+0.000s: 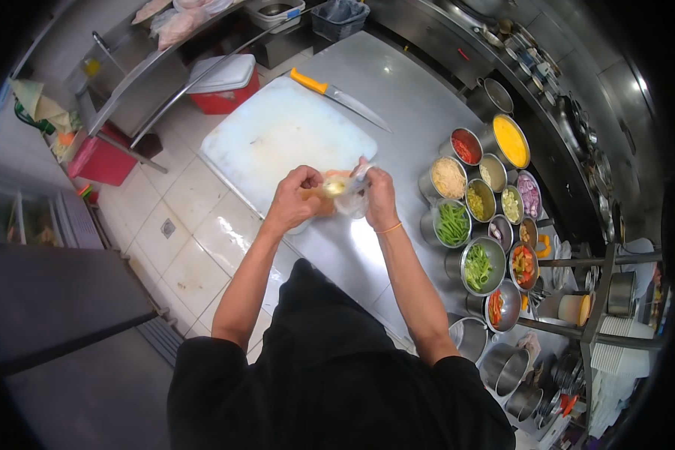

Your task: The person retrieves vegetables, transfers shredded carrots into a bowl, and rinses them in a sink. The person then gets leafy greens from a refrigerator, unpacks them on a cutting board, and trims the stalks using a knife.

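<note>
Both my hands meet at the near right corner of a white cutting board (pixel 277 127). My left hand (pixel 296 196) is closed, pinching the edge of a clear plastic bag (pixel 350 201). On the bag's other side my right hand (pixel 381 196) grips the plastic with its fingers curled. Something pale yellow shows at the bag's mouth, and an orange-pink mass lies behind and below it; I cannot make out what either is. A knife (pixel 341 97) with a yellow handle lies across the board's far right edge, its blade pointing right over the steel table.
Several metal containers of cut food stand on the steel table (pixel 420 90) at the right, including green strips (pixel 452 223), a yellow liquid (pixel 511 142) and red peppers (pixel 495 307). A red cooler (pixel 221 97) sits on the floor at upper left. Stacked white containers (pixel 621 345) are at far right.
</note>
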`<state>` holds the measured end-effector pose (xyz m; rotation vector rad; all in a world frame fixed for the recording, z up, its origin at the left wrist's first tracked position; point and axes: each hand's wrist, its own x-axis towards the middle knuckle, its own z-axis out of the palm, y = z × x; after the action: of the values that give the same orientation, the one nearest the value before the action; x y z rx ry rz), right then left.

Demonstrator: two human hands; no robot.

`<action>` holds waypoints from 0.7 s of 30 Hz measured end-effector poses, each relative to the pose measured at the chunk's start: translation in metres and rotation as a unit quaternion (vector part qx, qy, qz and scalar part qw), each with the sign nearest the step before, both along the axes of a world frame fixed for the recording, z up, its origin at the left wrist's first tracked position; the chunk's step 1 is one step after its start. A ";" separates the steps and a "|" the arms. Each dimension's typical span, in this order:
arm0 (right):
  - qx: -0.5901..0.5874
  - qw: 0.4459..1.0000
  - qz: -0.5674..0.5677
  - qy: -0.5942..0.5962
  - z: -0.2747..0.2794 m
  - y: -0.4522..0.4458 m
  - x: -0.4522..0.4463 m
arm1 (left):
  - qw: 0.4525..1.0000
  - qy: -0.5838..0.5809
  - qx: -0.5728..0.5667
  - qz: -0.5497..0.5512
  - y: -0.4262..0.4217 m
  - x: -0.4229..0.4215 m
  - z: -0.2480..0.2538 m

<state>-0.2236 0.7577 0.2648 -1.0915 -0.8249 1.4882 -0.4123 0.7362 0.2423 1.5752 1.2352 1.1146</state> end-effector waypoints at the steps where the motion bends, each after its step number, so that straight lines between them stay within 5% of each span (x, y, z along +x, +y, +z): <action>1: 0.034 0.999 -0.003 0.024 0.005 0.003 0.002 | 1.000 -0.007 0.017 -0.003 -0.002 0.001 0.004; 4: 0.016 0.993 0.095 -0.074 0.044 0.005 0.009 | 0.995 0.000 0.095 0.014 -0.008 0.009 0.011; 10: -0.076 0.992 0.026 -0.101 0.024 0.024 0.012 | 0.949 0.097 0.292 0.075 -0.016 0.044 0.021; 16: -0.090 0.993 0.021 -0.069 -0.004 0.015 0.020 | 0.966 0.155 0.197 0.063 -0.005 0.052 -0.002; 19: 0.090 0.955 -0.125 -0.252 -0.041 0.008 0.036 | 0.978 0.145 0.142 0.038 0.004 0.049 -0.026; 21: 0.095 0.971 -0.099 -0.197 -0.048 -0.002 0.053 | 0.991 0.103 0.075 0.028 0.004 0.049 -0.028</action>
<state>-0.1711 0.7553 0.2165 -1.3011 -1.0746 1.0167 -0.3632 0.7405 0.2142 1.8156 1.3648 1.1240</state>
